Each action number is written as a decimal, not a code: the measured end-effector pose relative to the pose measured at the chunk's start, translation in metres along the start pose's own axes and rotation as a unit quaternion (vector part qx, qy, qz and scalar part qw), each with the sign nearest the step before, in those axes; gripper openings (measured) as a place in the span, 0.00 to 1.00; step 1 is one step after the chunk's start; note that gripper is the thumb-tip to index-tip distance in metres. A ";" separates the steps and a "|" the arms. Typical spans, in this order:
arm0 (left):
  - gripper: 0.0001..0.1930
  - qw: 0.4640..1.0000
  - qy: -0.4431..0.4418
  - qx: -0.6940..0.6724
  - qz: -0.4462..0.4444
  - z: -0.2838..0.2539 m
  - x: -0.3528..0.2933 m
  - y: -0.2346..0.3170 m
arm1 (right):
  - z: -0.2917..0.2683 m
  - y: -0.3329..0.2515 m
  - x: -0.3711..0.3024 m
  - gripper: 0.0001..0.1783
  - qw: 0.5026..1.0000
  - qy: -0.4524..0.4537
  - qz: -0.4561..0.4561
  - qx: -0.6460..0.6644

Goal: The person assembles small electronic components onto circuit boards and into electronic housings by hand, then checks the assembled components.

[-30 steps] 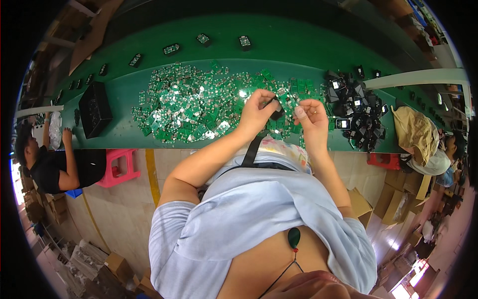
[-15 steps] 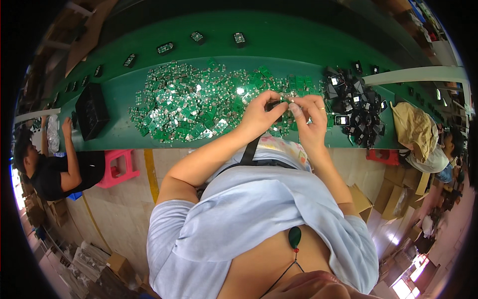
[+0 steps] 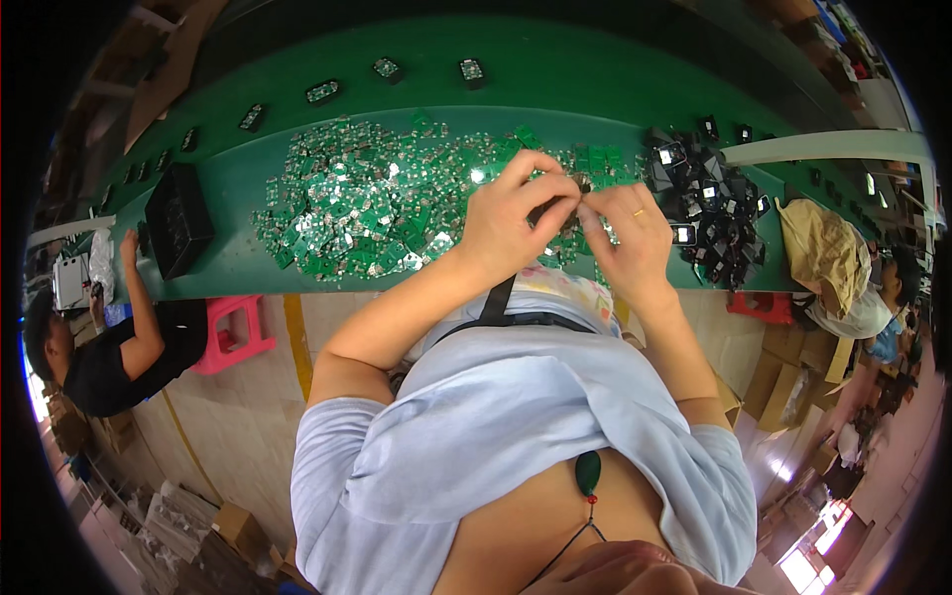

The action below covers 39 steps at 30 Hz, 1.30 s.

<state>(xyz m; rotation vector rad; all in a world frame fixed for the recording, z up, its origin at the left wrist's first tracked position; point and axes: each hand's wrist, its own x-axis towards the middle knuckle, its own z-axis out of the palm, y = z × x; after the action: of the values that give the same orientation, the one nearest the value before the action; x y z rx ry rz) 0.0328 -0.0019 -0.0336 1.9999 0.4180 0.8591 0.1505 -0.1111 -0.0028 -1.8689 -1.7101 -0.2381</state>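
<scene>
Over the right part of a heap of green circuit boards (image 3: pixel 367 203), my two hands meet at the fingertips. My left hand (image 3: pixel 503 213) is closed around a small black case (image 3: pixel 541 211), mostly covered by its fingers. Thumb and fingers of my right hand (image 3: pixel 636 243), which wears a ring, pinch together at the case's right end. Whatever they grip is too small and hidden to make out. To the right of that hand lies a pile of black cases (image 3: pixel 711 203), some with light screen-like faces.
Black cases with boards in them, such as one case (image 3: pixel 471 72), stand in a spaced row on the green belt (image 3: pixel 555 69) beyond the bench. A black bin (image 3: pixel 178 221) is at the left, near a seated person (image 3: pixel 119 342). Brown cloth (image 3: pixel 825 253) hangs at the right.
Both hands have turned, and my right hand's fingers have drawn in to a pinch against the left fingertips. The cases on the belt have shifted slightly left. The person at left has moved an arm.
</scene>
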 end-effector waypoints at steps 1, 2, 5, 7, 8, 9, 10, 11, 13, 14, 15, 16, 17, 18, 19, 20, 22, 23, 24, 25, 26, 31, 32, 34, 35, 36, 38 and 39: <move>0.05 0.999 -0.005 -0.036 0.000 -0.001 0.001 -0.002 | 0.004 0.000 -0.002 0.08 0.998 0.035 0.027 0.043; 0.06 0.997 -0.010 -0.071 0.000 -0.001 0.001 -0.003 | 0.007 0.001 -0.004 0.08 0.992 0.071 0.053 0.085; 0.05 0.910 -0.125 -0.295 -0.263 -0.010 0.003 0.005 | 0.010 -0.002 -0.011 0.09 0.976 0.078 0.107 0.173; 0.06 0.915 -0.104 -0.297 -0.252 -0.009 0.000 0.006 | 0.007 -0.006 -0.013 0.09 0.972 0.078 0.118 0.187; 0.06 0.920 -0.083 -0.300 -0.238 -0.008 -0.001 0.006 | 0.005 -0.006 -0.013 0.09 0.968 0.080 0.129 0.199; 0.06 0.920 -0.081 -0.299 -0.240 -0.008 -0.002 0.005 | 0.004 -0.006 -0.013 0.09 0.968 0.078 0.129 0.201; 0.07 0.946 -0.059 -0.253 -0.193 -0.006 -0.002 0.002 | 0.003 -0.004 -0.013 0.09 0.975 0.071 0.105 0.180; 0.07 0.967 -0.037 -0.205 -0.144 -0.005 -0.003 0.000 | 0.002 -0.004 -0.013 0.09 0.982 0.064 0.081 0.160; 0.08 0.963 -0.015 -0.216 -0.158 -0.003 -0.003 0.007 | 0.002 -0.004 -0.014 0.09 0.984 0.062 0.073 0.153; 0.09 0.958 0.007 -0.229 -0.171 -0.003 -0.002 0.011 | 0.002 -0.005 -0.014 0.10 0.986 0.062 0.064 0.144; 0.09 0.958 0.008 -0.229 -0.171 -0.004 -0.002 0.014 | 0.002 -0.005 -0.013 0.10 0.986 0.061 0.064 0.144; 0.11 0.956 0.015 -0.226 -0.186 -0.005 -0.001 0.017 | 0.001 -0.005 -0.012 0.10 0.986 0.062 0.060 0.144; 0.12 0.954 0.021 -0.223 -0.200 -0.006 0.000 0.019 | 0.001 -0.006 -0.012 0.10 0.986 0.063 0.056 0.144; 0.12 0.954 0.021 -0.223 -0.200 -0.006 0.000 0.017 | 0.002 -0.006 -0.011 0.10 0.986 0.063 0.056 0.144; 0.12 0.970 0.013 -0.180 -0.162 -0.006 0.000 0.014 | 0.002 -0.006 -0.011 0.11 0.987 0.064 0.054 0.141; 0.13 0.983 0.005 -0.136 -0.125 -0.007 -0.001 0.013 | 0.003 -0.007 -0.011 0.11 0.987 0.064 0.051 0.138; 0.13 0.987 0.015 -0.118 -0.111 -0.007 -0.001 0.014 | 0.004 -0.007 -0.010 0.12 0.988 0.063 0.045 0.135; 0.13 0.990 0.024 -0.100 -0.098 -0.007 0.000 0.015 | 0.003 -0.007 -0.009 0.12 0.988 0.063 0.040 0.132; 0.13 0.990 0.024 -0.100 -0.098 -0.007 0.000 0.017 | 0.003 -0.007 -0.009 0.12 0.988 0.062 0.040 0.132; 0.13 0.990 0.026 -0.098 -0.101 -0.008 0.000 0.018 | 0.003 -0.007 -0.008 0.12 0.989 0.061 0.035 0.131; 0.13 0.990 0.027 -0.097 -0.103 -0.008 0.000 0.019 | 0.003 -0.007 -0.007 0.12 0.989 0.059 0.029 0.129; 0.13 0.992 0.032 -0.083 -0.088 -0.007 0.000 0.018 | 0.003 -0.006 -0.008 0.12 0.990 0.049 0.028 0.133; 0.13 0.993 0.036 -0.080 -0.078 -0.007 0.000 0.017 | 0.002 -0.005 -0.007 0.12 0.990 0.048 0.024 0.129; 0.13 0.994 0.040 -0.075 -0.067 -0.005 -0.001 0.015 | 0.000 -0.004 -0.005 0.12 0.993 0.040 0.004 0.114; 0.13 0.995 0.043 -0.069 -0.056 -0.005 -0.001 0.014 | -0.001 -0.003 -0.004 0.12 0.994 0.032 -0.015 0.099; 0.13 0.995 0.043 -0.069 -0.056 -0.005 -0.001 0.014 | -0.002 -0.002 -0.003 0.12 0.994 0.032 -0.015 0.100; 0.13 0.997 0.031 -0.053 -0.052 -0.007 0.000 0.017 | -0.006 -0.001 -0.001 0.14 0.996 0.004 -0.032 0.086; 0.13 0.997 0.030 -0.054 -0.053 -0.008 0.001 0.017 | -0.007 0.000 0.000 0.14 0.996 0.004 -0.031 0.086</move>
<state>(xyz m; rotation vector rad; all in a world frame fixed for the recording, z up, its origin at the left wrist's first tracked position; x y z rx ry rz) 0.0274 -0.0057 -0.0157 1.8406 0.4972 0.8604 0.1518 -0.1149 0.0031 -1.6898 -1.7281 -0.1181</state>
